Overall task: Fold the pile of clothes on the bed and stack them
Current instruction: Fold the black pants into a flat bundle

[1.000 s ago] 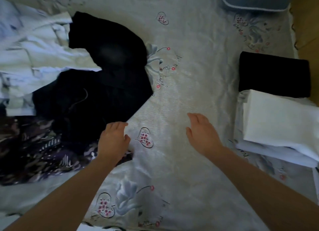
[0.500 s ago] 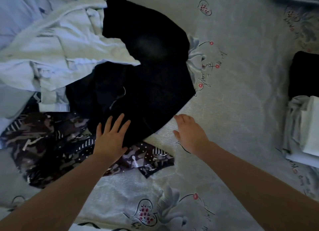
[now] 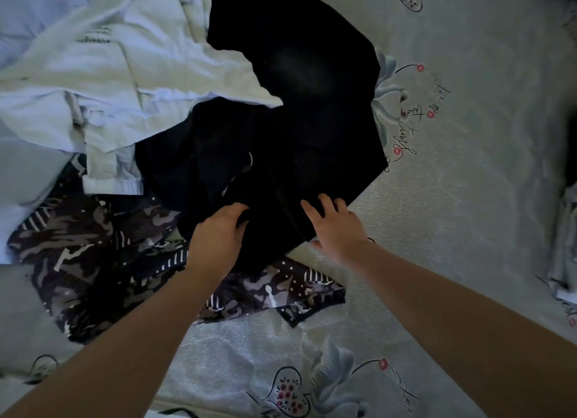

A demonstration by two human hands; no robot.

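A pile of unfolded clothes lies on the bed at the left. A large black garment sits on top at the centre. Pale white and light-blue garments are crumpled behind it. A dark camouflage-print garment is spread beneath it. My left hand has its fingers curled into the near part of the black garment. My right hand rests with spread fingers on the garment's near right edge, thumb down by the sheet.
The bed sheet is pale grey with heart and flower prints and stretches to the right and front. At the far right edge a sliver of the folded stack shows, mostly cut off by the frame.
The view swung left toward the pile. Both hands moved forward onto the black garment. The left hand's fingers, spread earlier, are now curled into the cloth.
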